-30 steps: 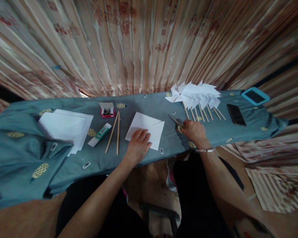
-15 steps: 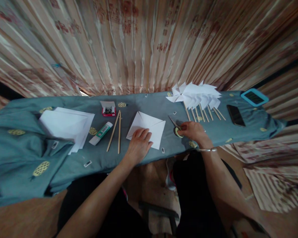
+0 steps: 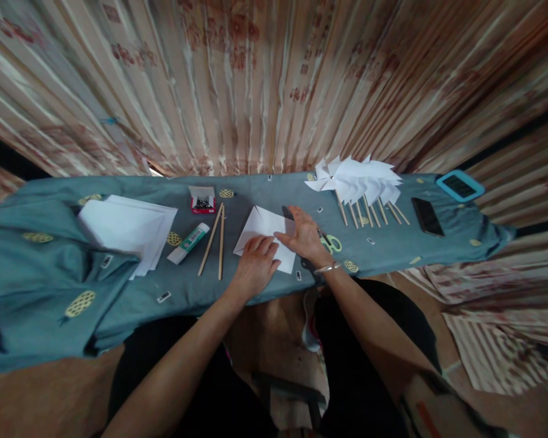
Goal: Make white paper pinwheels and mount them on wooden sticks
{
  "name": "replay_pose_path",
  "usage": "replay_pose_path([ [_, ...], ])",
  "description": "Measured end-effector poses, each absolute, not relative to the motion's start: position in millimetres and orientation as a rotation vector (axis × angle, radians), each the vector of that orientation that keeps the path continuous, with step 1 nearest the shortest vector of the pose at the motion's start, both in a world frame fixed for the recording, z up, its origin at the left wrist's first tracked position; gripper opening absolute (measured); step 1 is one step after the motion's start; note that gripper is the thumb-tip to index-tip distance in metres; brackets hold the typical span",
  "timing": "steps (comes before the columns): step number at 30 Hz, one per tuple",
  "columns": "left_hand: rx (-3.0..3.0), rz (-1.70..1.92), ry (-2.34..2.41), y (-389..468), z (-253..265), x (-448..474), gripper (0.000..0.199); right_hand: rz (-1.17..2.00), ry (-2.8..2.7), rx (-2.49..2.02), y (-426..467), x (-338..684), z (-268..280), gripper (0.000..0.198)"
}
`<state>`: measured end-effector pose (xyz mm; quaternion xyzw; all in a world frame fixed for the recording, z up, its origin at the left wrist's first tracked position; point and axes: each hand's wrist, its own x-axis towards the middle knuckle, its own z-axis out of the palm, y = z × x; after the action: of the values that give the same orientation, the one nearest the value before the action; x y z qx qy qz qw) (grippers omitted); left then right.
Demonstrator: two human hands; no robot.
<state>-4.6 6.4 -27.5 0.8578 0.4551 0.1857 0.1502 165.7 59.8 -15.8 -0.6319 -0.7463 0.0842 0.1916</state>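
A white square of paper with cuts running in from its corners lies in front of me. My left hand rests on its lower part, fingers laid flat on the sheet. My right hand is at the paper's right side, thumb spread from the fingers and reaching over the sheet; it covers the right corner. Just right of that hand lie scissors with pale green handles, their blades mostly hidden behind it.
To the left are wooden sticks, a glue stick, a red box of small dark pins and stacked white paper. On the right lie several paper pinwheels, a phone and a blue-framed device.
My right hand has let go of the scissors, leaving them on the cloth, and moved left onto the paper's right side. My left hand stays on the paper.
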Motion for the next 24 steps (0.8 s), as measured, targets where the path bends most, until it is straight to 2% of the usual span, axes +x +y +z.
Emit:
replay_pose_path([
  [7,2.517,0.538,1.328,5.3,-27.4,-5.1,0.034,0.293,-1.946,-1.687,67.3,166.5,-36.0,0.073],
  [24,2.543,0.552,1.319,5.5,-28.9,-6.6,0.033,0.243,-1.983,-1.688,91.4,208.5,-33.6,0.072],
])
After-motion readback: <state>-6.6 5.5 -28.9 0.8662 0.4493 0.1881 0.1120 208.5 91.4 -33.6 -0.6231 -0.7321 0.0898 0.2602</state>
